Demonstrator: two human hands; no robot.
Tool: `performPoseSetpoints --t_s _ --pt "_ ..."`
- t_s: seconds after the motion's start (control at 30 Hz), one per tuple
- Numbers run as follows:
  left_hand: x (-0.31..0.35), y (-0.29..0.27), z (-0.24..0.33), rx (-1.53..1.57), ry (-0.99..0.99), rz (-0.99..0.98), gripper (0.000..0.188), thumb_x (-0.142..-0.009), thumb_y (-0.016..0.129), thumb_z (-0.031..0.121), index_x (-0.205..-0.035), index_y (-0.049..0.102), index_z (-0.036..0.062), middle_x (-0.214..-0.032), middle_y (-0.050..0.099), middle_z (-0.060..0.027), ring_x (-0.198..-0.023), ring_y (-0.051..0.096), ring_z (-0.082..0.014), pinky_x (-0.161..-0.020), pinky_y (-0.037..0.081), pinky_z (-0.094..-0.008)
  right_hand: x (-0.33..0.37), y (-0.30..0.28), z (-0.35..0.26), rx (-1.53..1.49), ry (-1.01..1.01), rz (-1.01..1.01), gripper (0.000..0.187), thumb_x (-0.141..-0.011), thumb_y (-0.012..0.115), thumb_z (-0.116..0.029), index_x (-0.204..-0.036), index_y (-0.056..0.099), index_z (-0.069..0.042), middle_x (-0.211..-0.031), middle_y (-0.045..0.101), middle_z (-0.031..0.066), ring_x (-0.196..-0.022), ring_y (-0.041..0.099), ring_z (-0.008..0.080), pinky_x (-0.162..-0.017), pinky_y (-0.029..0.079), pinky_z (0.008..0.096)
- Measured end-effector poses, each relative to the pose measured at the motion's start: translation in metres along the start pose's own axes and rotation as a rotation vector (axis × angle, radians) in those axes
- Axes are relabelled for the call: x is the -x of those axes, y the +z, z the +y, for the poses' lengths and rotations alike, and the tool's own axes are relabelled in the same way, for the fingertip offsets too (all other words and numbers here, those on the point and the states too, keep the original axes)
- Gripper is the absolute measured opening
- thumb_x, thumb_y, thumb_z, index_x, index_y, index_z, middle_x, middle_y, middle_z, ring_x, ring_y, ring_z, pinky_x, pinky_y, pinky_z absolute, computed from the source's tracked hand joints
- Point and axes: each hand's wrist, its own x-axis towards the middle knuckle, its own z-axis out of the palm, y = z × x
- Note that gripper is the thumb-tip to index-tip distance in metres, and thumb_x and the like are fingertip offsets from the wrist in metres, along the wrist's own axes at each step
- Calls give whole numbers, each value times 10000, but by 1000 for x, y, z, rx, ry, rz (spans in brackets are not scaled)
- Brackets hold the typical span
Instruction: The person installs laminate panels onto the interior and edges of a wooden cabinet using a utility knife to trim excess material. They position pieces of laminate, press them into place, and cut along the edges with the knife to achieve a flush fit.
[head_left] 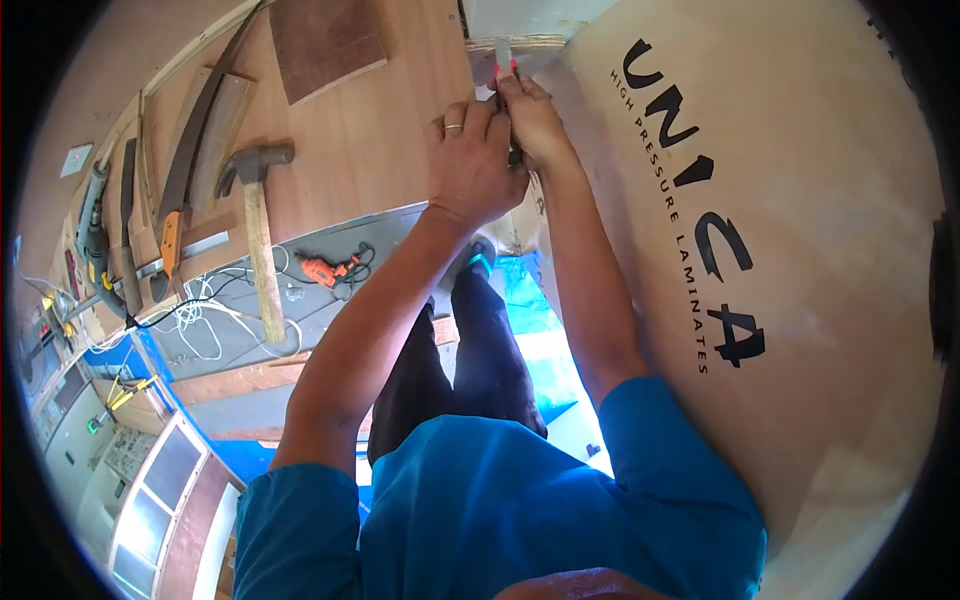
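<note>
The bladed tool (504,56) meets the plywood edge (545,41), far middle; the right hand (531,118) grasps its handle, the left hand (476,155) wraps its near end, seemingly for steadiness. A hammer (262,240) lies left, within reach.

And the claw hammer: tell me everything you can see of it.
The claw hammer has a dark, metal-looking claw head and a long, pale, mottled wooden handle. It lies on the brown wooden panel, claw to the picture's left, striking face right. The handle points toward the person and extends past the panel's near edge. Neither the left hand nor the right hand touches it.
</note>
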Motion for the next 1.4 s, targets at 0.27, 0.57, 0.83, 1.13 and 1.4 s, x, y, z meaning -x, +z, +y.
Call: performPoseSetpoints --t_s 0.27,0.57,0.83,1.13,1.4 --pt "-1 0 -4 56 30 20 554 -629 762 216 -1139 617 57 -1184 593 -90 -1134 526 -318 -900 387 -480 0 -1 -1 64 29 84 304 -1062 517 -360 -1034 610 -72 -802 559 13 -661 500 115 -552 422 286" --pt "-1 -1 -4 47 11 -10 518 -667 739 216 -1144 640 42 -1194 588 -81 -1155 504 -312 -946 373 -470 3 1 -6 98 22 79 424 -1058 495 -388 -1097 612 18 -853 623 98 -782 604 198 -715 504 371" --pt "-3 2 -6 96 -4 5 558 -630 757 186 -1155 636 40 -1191 607 -99 -1136 524 -345 -915 401 -482 3 2 -13 180 29 100 371 -1060 501 -361 -1051 603 -5 -813 594 66 -713 563 174 -628 471 337" --pt "-3 0 -5 136 -4 4 532 -638 748 207 -1125 643 20 -1181 596 -112 -1137 521 -332 -929 388 -481 4 3 -14 128 97 76 405 -1062 485 -356 -1102 587 34 -842 617 110 -764 603 215 -690 501 383" --pt "-2 5 -7 130 27 73 540 -616 748 188 -1128 645 51 -1168 612 -106 -1095 547 -352 -887 412 -486 -8 -3 -1 235 87 117 373 -1044 526 -395 -1063 608 -32 -804 579 44 -671 530 159 -583 438 332"
